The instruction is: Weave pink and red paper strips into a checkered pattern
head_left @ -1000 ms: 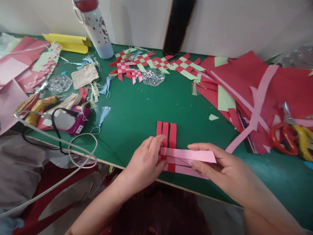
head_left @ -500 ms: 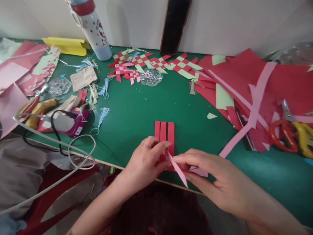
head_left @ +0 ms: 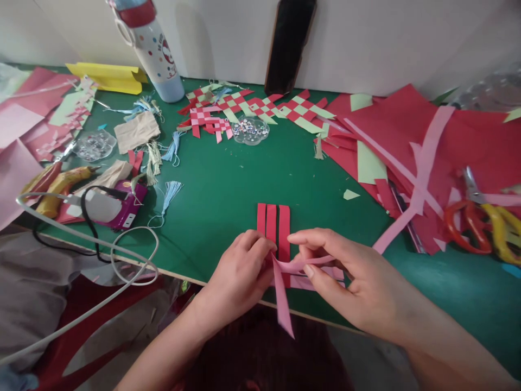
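Three red paper strips [head_left: 272, 220] lie side by side near the table's front edge, narrow gaps between them. My left hand [head_left: 246, 266] is closed over their lower left part, its fingertips pinching the paper there; the exact hold is hidden under the fingers. A pink paper strip [head_left: 284, 298] comes out from these fingertips, one end hanging down past the table edge. Its other length runs rightward into my right hand [head_left: 350, 271], which pinches it between thumb and fingers. Further pink strips [head_left: 303, 282] cross the red ones lower down, partly covered by my right hand.
Red paper sheets [head_left: 399, 125] and scissors [head_left: 474, 217] lie at the right. Woven paper fish [head_left: 301, 110], a dish of googly eyes [head_left: 250, 130] and a bottle [head_left: 157, 57] stand at the back. A phone [head_left: 288, 49] leans on the wall; a cable [head_left: 134, 233] loops at left.
My right hand has shifted slightly up, drawing part of the pink strip rightward across the red strips. The strip's loose end has swung left and now hangs lower. My left hand stays nearly in place.
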`<action>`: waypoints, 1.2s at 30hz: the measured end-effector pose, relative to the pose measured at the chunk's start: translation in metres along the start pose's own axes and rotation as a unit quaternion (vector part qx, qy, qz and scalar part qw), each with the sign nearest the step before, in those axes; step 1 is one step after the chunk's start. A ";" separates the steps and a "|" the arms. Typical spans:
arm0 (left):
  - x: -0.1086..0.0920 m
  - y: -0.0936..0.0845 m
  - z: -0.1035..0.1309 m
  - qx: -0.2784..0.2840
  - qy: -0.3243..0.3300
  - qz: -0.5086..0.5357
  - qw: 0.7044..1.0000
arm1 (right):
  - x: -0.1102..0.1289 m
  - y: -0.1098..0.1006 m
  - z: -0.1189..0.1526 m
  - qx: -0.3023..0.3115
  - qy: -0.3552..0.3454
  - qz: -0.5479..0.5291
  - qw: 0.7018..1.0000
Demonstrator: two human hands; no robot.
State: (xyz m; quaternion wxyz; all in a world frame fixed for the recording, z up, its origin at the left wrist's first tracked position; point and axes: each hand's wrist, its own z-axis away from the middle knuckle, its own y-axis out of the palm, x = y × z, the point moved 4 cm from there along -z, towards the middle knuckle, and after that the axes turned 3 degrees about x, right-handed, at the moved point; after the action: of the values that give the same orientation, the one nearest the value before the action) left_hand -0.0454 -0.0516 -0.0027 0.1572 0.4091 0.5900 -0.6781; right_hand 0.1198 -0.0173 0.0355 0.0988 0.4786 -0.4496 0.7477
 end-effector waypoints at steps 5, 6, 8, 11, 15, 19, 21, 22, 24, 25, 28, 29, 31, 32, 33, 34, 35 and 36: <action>0.003 0.005 -0.001 0.004 -0.003 -0.028 1.000 | 0.003 0.008 0.001 0.028 -0.009 -0.060 0.998; 0.005 0.007 -0.001 0.010 0.003 -0.028 1.000 | 0.003 0.011 0.000 0.038 -0.007 -0.069 0.997; 0.008 0.010 -0.001 0.022 0.012 -0.027 0.999 | 0.004 0.014 0.000 0.060 -0.005 -0.077 0.995; 0.013 0.012 0.000 0.025 0.007 -0.028 0.999 | 0.005 0.013 0.000 0.059 -0.006 -0.073 0.996; 0.014 0.009 0.002 0.009 -0.003 -0.010 1.000 | 0.000 0.003 0.001 0.031 0.001 -0.031 0.999; 0.010 0.005 0.001 0.012 0.015 -0.003 1.000 | -0.012 -0.001 0.002 0.018 0.028 0.037 0.999; 0.008 0.002 0.000 0.017 0.008 0.003 1.000 | -0.016 -0.002 0.001 0.016 0.045 0.064 0.997; 0.007 0.001 0.000 0.018 0.001 0.007 1.000 | -0.017 -0.003 0.001 0.018 0.053 0.078 0.995; 0.004 -0.002 -0.001 0.017 -0.006 0.015 1.000 | -0.017 -0.004 0.001 0.022 0.067 0.105 0.992; 0.003 -0.002 -0.002 0.014 -0.007 0.018 1.000 | -0.017 -0.005 0.000 0.023 0.070 0.117 0.990; 0.002 -0.003 -0.003 0.007 -0.005 0.018 1.000 | -0.017 -0.006 0.000 0.028 0.071 0.132 0.988; 0.002 -0.002 -0.003 0.007 -0.004 0.016 1.000 | -0.017 -0.006 0.000 0.030 0.072 0.134 0.988; 0.002 -0.001 -0.003 0.006 -0.002 0.013 1.000 | -0.018 -0.005 -0.001 0.034 0.078 0.134 0.987; 0.002 0.000 -0.003 0.003 0.002 0.013 1.000 | -0.018 -0.005 -0.002 0.034 0.082 0.131 0.987; 0.002 0.000 -0.003 -0.001 0.010 0.012 1.000 | -0.018 -0.005 -0.003 0.035 0.085 0.124 0.988; 0.002 0.001 -0.003 -0.004 0.019 0.009 1.000 | -0.016 -0.005 -0.004 0.039 0.086 0.114 0.989; 0.002 0.002 -0.003 -0.007 0.026 0.004 1.000 | -0.014 -0.005 -0.004 0.044 0.084 0.101 0.990; 0.002 0.002 -0.003 -0.009 0.031 -0.002 0.999 | -0.011 -0.005 -0.005 0.050 0.079 0.086 0.992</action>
State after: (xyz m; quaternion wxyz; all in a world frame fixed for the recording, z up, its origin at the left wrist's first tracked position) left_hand -0.0441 -0.0487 -0.0056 0.1407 0.4273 0.6017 -0.6599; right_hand 0.1256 -0.0076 0.0286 0.0450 0.3816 -0.4418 0.8107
